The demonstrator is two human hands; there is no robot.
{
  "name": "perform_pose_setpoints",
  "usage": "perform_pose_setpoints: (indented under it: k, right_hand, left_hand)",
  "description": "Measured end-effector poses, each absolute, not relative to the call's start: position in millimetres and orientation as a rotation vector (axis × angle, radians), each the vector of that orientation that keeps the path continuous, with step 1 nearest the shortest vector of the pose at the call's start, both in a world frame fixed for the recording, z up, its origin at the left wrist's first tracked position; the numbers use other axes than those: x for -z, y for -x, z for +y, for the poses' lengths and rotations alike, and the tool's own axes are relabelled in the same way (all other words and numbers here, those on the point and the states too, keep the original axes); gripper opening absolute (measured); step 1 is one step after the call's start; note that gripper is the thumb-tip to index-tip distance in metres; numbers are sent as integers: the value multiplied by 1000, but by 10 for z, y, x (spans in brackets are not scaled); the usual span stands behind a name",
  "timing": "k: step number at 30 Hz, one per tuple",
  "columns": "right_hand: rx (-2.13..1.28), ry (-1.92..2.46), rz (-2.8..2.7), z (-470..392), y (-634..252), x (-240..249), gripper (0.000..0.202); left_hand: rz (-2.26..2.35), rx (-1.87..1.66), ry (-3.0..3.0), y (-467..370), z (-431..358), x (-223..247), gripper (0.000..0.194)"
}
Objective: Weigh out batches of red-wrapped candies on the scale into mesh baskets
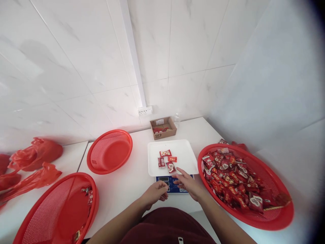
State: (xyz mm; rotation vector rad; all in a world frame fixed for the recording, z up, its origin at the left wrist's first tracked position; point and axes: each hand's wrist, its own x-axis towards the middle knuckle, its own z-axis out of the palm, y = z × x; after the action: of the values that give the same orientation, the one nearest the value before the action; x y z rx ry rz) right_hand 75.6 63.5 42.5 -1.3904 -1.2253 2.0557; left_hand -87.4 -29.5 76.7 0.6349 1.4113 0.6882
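Several red-wrapped candies [170,166] lie spread on the white tray [188,149] of a scale with a blue display panel [175,188]. My right hand [187,184] hovers over the panel at the tray's front edge, fingers stretched and apart, index fingertip near the closest candy. Left of it, my left hand [155,194] is closed by the panel's left side, fingers curled with the thumb against them. Whatever it may hold is hidden. To the right, a red basket [281,217] holds a heap of red-wrapped candies [231,179].
A cardboard box [165,135] with red packets stands behind the scale, against the wall. On the left are a round red basket [109,162] and a larger red basket [58,217] with a few wrapped pieces. Red plastic bags [38,156] lie at far left.
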Motion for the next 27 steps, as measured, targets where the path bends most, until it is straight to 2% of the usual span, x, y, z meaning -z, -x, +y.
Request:
perform_pose_setpoints:
  k: [2, 4, 7, 13, 19, 27]
  right_hand:
    - [-2010, 1413, -1254, 650, -787, -373, 58]
    - [-1872, 1439, -1350, 676, -890, -301, 53]
    - [-1557, 1511, -1446, 773, -1210, -201, 44]
    - [-903, 2016, -1634, 1016, -2194, -91, 47]
    - [-737, 2334, -1650, 1056, -2720, 82, 57]
    - [-652, 2490, -1752, 1122, -2538, 192, 55]
  left_hand:
    - [1404, -681, -631, 877, -303, -772, 40]
    - [1405, -672, -629, 888, -309, -771, 38]
    - [1418, -666, -633, 923, -324, -756, 34]
    - [1425, -650, -629, 966, -329, -704, 36]
    - [1395, -632, -642, 914, -296, -734, 39]
    - [1403, -605, -653, 890, -277, -755, 41]
